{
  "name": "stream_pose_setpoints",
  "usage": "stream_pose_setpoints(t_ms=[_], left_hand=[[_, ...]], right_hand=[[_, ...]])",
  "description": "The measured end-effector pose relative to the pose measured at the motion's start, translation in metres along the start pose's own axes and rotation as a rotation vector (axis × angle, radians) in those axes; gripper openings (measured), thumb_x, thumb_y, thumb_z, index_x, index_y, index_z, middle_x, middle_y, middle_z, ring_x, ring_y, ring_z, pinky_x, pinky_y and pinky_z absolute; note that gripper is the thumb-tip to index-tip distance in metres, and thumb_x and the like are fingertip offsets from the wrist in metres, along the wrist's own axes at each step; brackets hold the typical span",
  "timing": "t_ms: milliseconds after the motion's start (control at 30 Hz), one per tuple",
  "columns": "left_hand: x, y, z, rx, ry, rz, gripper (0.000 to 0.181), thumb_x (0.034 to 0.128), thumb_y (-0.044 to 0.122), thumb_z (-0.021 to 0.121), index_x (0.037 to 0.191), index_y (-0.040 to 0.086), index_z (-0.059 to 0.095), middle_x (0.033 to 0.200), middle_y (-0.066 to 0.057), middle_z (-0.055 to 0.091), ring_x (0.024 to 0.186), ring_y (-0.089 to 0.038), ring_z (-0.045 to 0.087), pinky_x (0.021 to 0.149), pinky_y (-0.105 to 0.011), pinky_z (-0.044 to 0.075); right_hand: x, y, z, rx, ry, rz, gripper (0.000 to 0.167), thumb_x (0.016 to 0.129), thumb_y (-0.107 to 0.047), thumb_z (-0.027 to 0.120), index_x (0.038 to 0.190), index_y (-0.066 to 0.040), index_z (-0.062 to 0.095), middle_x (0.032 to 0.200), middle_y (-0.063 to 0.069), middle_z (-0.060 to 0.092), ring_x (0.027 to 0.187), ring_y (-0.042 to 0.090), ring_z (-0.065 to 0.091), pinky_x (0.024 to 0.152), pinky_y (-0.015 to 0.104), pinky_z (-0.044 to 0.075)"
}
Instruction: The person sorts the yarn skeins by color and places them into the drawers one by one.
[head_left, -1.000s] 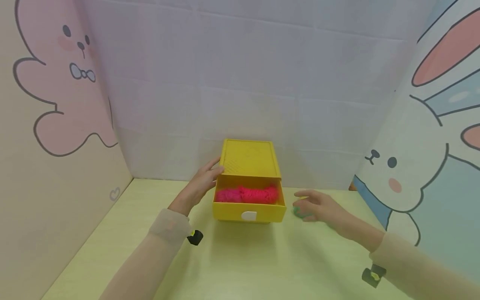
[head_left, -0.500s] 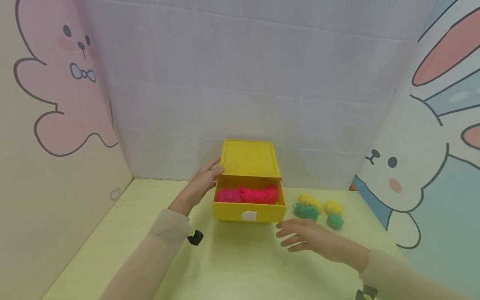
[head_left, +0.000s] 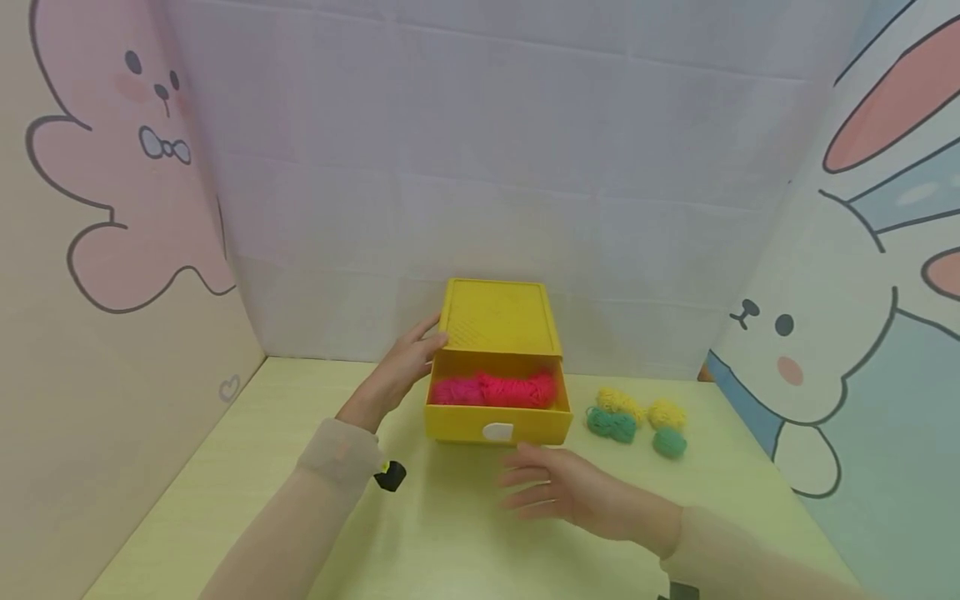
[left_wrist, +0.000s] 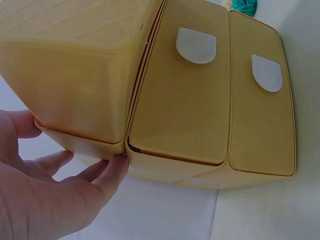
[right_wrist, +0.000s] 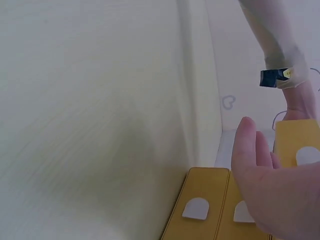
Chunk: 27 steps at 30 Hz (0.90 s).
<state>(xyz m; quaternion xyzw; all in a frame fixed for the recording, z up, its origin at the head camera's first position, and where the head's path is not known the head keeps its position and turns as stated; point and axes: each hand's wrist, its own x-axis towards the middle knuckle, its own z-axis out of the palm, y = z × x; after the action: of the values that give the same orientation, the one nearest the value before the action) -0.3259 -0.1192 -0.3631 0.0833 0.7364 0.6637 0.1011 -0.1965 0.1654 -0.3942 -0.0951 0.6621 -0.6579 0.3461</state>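
A yellow drawer box [head_left: 498,315] stands against the back wall with its top drawer [head_left: 457,423] pulled out. Inside lie a magenta yarn skein [head_left: 458,391] and a red yarn skein [head_left: 521,390]. My left hand [head_left: 397,367] rests on the box's left side; in the left wrist view its fingertips [left_wrist: 117,167] touch the outer edge. Just in front of the pulled-out drawer, slightly below its white handle [head_left: 497,432], hovers my right hand [head_left: 573,492]. Its fingers are spread and hold nothing. Lower drawer fronts [left_wrist: 262,95] look closed in the left wrist view.
Right of the box, two yellow yarn bundles [head_left: 667,414] and two green yarn bundles [head_left: 611,424] lie on the pale table [head_left: 450,542]. A white back wall [head_left: 487,167] and side walls with cartoon animals enclose the table.
My right hand has moved from the green yarn at the right leftward and nearer, to the drawer's front. The yarn bundles it covered now show. My left hand stays at the box.
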Motion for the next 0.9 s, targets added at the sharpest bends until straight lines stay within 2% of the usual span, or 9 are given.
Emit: stream_pose_setpoints(t_ms=[100, 367, 633, 900], left_hand=[[0.0, 0.0, 0.0, -0.002, -0.002, 0.001, 0.063, 0.1133, 0.033, 0.05, 0.171, 0.027, 0.025, 0.173, -0.006, 0.03, 0.157, -0.035, 0.035, 0.129, -0.055, 0.028], [0.0, 0.001, 0.001, 0.001, -0.001, 0.011, 0.063, 0.1131, 0.034, 0.05, 0.171, 0.027, 0.026, 0.173, -0.006, 0.03, 0.156, -0.034, 0.036, 0.129, -0.056, 0.027], [0.0, 0.001, 0.0, 0.004, -0.009, 0.012, 0.063, 0.1133, 0.034, 0.05, 0.171, 0.027, 0.026, 0.173, -0.006, 0.03, 0.156, -0.034, 0.036, 0.13, -0.055, 0.027], [0.0, -0.001, -0.003, 0.008, -0.017, 0.002, 0.065, 0.1132, 0.036, 0.049, 0.171, 0.027, 0.022, 0.174, -0.009, 0.027, 0.158, -0.038, 0.03, 0.13, -0.056, 0.025]], right_hand=[[0.006, -0.001, 0.009, 0.06, 0.001, -0.005, 0.074, 0.112, -0.053, 0.045, 0.157, 0.005, 0.044, 0.149, 0.021, 0.059, 0.129, 0.04, 0.064, 0.112, 0.048, 0.053], [0.017, -0.008, 0.018, 0.235, 0.004, -0.068, 0.067, 0.111, -0.051, 0.049, 0.156, 0.0, 0.046, 0.141, 0.016, 0.066, 0.119, 0.031, 0.07, 0.109, 0.041, 0.056], [0.022, -0.011, 0.02, 0.259, 0.052, -0.06, 0.068, 0.111, -0.052, 0.051, 0.154, 0.001, 0.049, 0.14, 0.015, 0.067, 0.12, 0.027, 0.07, 0.11, 0.038, 0.055], [0.038, -0.017, 0.01, 0.257, 0.071, -0.081, 0.068, 0.112, -0.05, 0.049, 0.154, 0.003, 0.046, 0.133, 0.01, 0.072, 0.119, 0.026, 0.071, 0.109, 0.038, 0.056]])
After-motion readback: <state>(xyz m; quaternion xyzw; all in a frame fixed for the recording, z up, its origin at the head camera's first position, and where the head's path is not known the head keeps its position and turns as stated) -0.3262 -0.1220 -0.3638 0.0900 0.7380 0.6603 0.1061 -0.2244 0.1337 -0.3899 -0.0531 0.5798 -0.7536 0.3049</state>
